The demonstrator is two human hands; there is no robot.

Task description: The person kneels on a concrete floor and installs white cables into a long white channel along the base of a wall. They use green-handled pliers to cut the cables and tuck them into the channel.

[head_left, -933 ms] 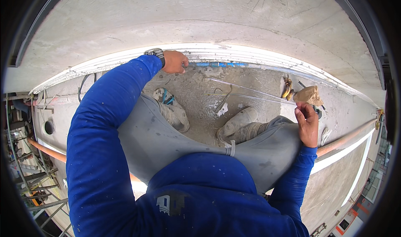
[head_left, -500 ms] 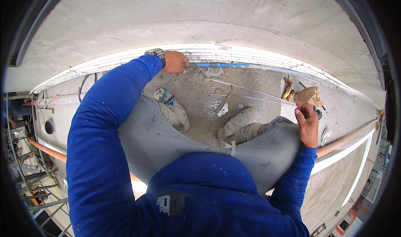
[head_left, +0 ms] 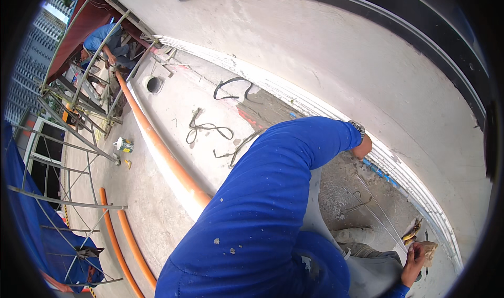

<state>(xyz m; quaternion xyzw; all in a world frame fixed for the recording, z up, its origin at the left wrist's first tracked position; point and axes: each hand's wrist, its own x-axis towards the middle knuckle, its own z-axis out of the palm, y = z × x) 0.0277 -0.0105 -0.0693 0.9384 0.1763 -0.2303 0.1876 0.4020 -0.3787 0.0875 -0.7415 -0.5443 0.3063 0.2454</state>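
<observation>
My left hand is closed beside the white pipes along the wall's foot, close to the end of a blue pipe. Its fingertips are turned down and mostly hidden, so whatever they hold does not show. A dark watch sits on that wrist. My right hand, low at the right, pinches the near ends of two thin shiny metal rods. Their far ends reach across wet, grey floor toward the blue pipe. A bent dark strip lies beside them. Next to my right hand are a yellow-and-black tool and brown paper.
A long orange pipe runs from the scaffold toward me. Two shorter orange pipes lie at lower left. Dark straps, a bucket and a paint tin are on the floor. A person in blue crouches by the scaffold.
The view has swung to the left, bringing the scaffold, the crouching person and the long orange pipe into plain sight. My left hand stays by the wall pipes; my right still holds the rods.
</observation>
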